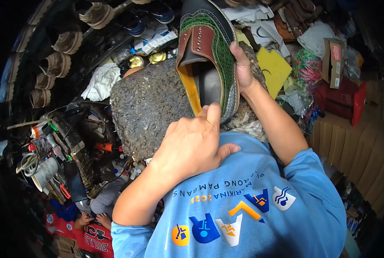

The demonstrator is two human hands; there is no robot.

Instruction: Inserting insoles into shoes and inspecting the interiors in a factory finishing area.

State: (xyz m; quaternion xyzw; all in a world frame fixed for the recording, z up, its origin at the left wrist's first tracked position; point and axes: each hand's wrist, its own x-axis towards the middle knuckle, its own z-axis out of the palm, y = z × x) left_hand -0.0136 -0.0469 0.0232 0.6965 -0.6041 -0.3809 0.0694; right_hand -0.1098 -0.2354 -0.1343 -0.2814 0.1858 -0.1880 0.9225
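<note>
The left hand (192,144) grips the near heel of a green and brown shoe (207,56), thumb up against its edge; the right hand (243,69) clasps its right side. The shoe rests on a rough grey block (147,107), centre

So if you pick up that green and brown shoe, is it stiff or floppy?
Probably fairly stiff: the shoe keeps its shape held between the left hand and right hand. Its opening stays open unsupported. The glossy upper may be a bit slippery.
</note>
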